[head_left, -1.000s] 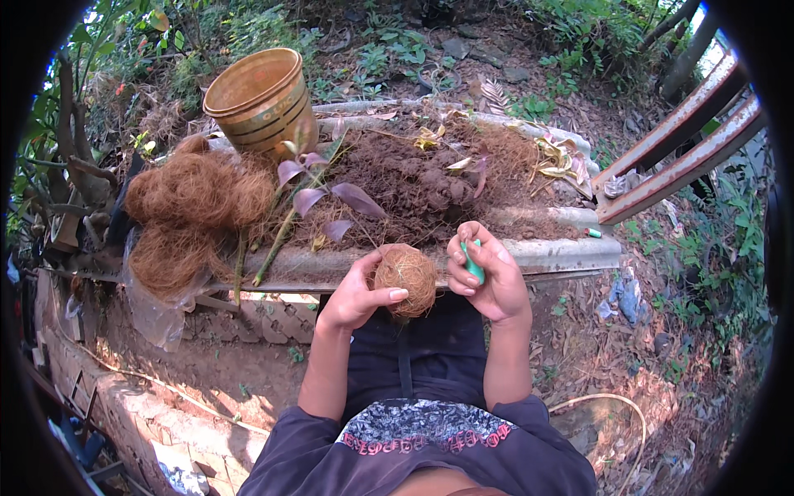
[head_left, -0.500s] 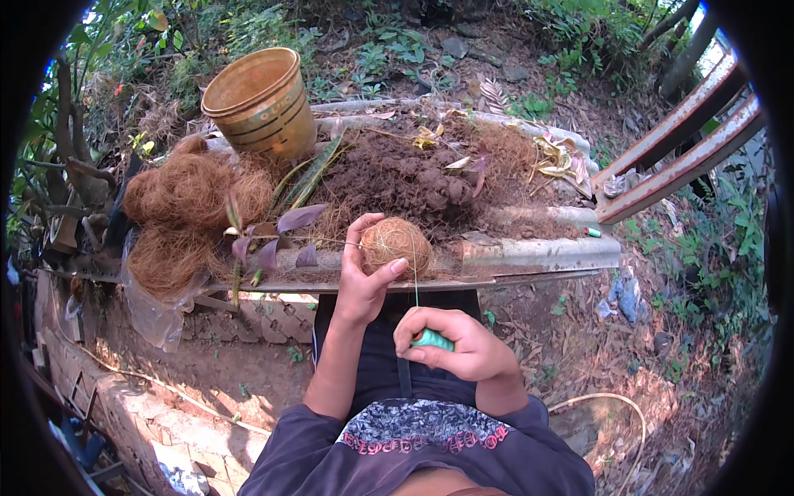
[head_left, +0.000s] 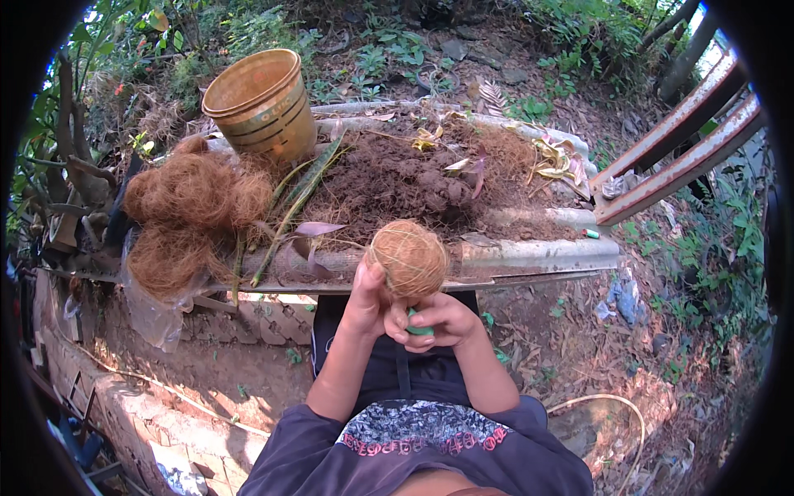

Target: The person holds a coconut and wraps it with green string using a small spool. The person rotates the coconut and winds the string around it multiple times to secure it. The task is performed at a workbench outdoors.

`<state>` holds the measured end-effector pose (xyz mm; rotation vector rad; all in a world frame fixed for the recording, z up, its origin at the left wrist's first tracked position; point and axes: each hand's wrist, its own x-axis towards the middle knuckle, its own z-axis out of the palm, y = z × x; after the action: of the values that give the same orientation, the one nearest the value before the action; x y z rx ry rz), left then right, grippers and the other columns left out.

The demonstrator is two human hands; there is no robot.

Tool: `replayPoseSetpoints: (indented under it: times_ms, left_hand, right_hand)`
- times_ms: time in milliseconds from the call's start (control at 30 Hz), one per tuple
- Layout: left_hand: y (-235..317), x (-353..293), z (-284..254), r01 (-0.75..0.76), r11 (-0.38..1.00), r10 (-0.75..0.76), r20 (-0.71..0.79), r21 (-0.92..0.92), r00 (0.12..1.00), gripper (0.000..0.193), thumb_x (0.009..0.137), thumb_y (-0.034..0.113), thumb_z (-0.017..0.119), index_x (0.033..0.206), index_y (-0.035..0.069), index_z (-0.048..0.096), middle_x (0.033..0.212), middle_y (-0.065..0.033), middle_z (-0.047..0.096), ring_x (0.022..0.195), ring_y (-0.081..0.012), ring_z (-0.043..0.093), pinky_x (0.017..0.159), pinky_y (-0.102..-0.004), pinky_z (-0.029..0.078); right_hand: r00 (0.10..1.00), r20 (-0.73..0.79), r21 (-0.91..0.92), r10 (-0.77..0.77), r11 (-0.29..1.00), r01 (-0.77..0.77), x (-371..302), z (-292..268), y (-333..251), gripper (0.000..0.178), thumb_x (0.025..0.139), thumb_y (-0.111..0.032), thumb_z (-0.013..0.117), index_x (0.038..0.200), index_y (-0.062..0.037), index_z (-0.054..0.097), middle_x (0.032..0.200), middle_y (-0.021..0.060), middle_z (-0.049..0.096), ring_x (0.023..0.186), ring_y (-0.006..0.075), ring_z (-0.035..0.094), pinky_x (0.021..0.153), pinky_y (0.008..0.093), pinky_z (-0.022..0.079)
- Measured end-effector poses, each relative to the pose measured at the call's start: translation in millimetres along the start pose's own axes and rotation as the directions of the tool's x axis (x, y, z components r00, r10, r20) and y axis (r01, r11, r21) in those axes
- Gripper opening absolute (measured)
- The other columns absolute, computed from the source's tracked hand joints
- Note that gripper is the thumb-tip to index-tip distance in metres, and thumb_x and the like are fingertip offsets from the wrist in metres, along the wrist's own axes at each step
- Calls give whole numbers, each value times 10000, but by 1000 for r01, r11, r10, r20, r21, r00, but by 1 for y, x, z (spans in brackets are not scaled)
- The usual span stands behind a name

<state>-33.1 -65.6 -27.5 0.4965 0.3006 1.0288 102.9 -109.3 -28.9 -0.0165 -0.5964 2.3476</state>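
My left hand [head_left: 364,302] is closed around the lower left side of a round ball of brown coconut fibre [head_left: 410,258]. Pale green thread criss-crosses the ball's surface. Just below it, my right hand [head_left: 442,321] grips a green thread spool [head_left: 420,330], mostly covered by the fingers. The two hands meet under the ball, so some fingertips are hidden. Left of the ball, a plant's purple leaves [head_left: 319,229] and long green stems [head_left: 285,236] lie over the table edge; where they join the ball is hard to make out.
On the corrugated sheet tabletop [head_left: 529,258] lie a heap of dark soil [head_left: 389,182] and loose coconut fibre [head_left: 194,198]. A yellowish plastic bucket [head_left: 277,124] stands at the back left. Rusty metal beams [head_left: 678,161] rise at the right. A clear plastic bag [head_left: 161,318] hangs off the front left.
The ball has turned and risen slightly to the right, and the purple leaves and stems have shifted. My right hand has moved up and left with the spool, from below the ball to against my left hand.
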Motion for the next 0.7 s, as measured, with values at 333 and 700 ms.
replayPoseSetpoints:
  times_ms: [333, 700]
  left_hand:
    - [12, -6, -8, 36, 990, -75, 298, 135, 951, 888, 632, 462, 778, 1268, -47, 425, 1363, -284, 387, 1175, -320, 516, 989, -439, 422]
    - [-3, -14, 3, 49, 993, -49, -8, 110, 999, 845, 791, 570, 546, 1419, 97, 237, 1372, -203, 389, 1226, -316, 461, 984, -489, 423]
  right_hand:
    - [937, -347, -60, -46, 998, 27, -17, -24, -29, 352, 881, -152, 508, 1198, -18, 438, 730, 43, 501, 460, 69, 405, 383, 198, 316]
    - [826, -514, -166, -230, 972, 167, -10, 14, -30, 163, 927, -111, 489, 1084, -104, 442, 879, -10, 470, 657, 62, 441, 461, 182, 344]
